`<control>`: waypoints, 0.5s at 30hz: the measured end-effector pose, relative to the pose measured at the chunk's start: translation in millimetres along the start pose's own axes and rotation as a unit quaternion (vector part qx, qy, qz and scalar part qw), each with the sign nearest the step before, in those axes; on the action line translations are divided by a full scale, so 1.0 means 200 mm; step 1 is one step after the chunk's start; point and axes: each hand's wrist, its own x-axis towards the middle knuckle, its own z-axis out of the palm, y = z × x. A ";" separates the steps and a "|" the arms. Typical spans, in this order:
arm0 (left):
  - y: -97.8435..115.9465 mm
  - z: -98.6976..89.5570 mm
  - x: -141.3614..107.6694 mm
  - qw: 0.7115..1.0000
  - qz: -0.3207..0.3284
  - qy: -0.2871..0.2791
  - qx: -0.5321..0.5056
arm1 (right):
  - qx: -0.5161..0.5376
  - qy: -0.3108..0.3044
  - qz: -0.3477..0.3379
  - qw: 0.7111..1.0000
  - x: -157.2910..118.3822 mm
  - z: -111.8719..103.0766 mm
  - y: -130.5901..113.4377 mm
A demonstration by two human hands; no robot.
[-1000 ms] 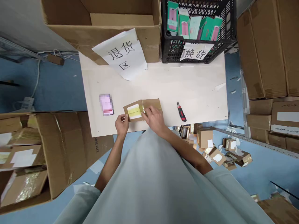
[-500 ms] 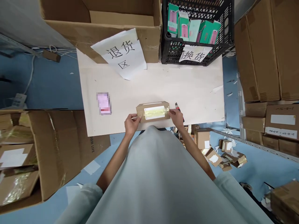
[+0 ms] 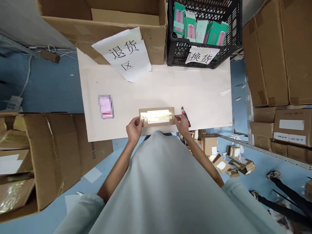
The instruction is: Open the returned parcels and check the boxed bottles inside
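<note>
A small brown carton [image 3: 158, 122] with a white label and shiny clear tape lies between my hands near the front edge of the white table [image 3: 195, 87]. Its left end is pinched by my left hand [image 3: 135, 129], thumb on top. My right hand [image 3: 182, 124] closes its fingers on the right end. Just beyond my right hand lies a red and black box cutter [image 3: 185, 116], touching neither the carton nor, as far as I can tell, my fingers.
A pink item [image 3: 106, 106] lies on the table's left. Behind stand a large open carton [image 3: 156, 42] with a paper sign and a black crate [image 3: 170, 53] of green boxes. Cartons fill both sides; a person's legs [image 3: 282, 206] show at the lower right.
The carton has turned in my hands, so its labelled face now points up more squarely. My hands and the carton shifted slightly left. A person's legs have come into view at the lower right.
</note>
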 end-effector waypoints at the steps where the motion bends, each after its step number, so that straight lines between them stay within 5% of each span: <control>1: 0.00 -0.01 0.02 1.000 -0.003 0.006 0.008 | -0.004 -0.007 -0.012 1.000 0.03 0.01 0.00; 6: -0.01 -0.06 0.05 0.997 -0.046 -0.014 0.052 | -0.082 -0.055 -0.018 0.995 0.19 -0.02 0.10; 12: -0.04 -0.09 0.00 1.000 -0.022 -0.003 0.002 | -0.288 -0.002 0.145 0.947 0.30 -0.15 0.39; 15: -0.05 -0.11 -0.02 1.000 0.010 -0.004 -0.016 | -0.323 -0.029 0.135 0.936 0.29 -0.15 0.44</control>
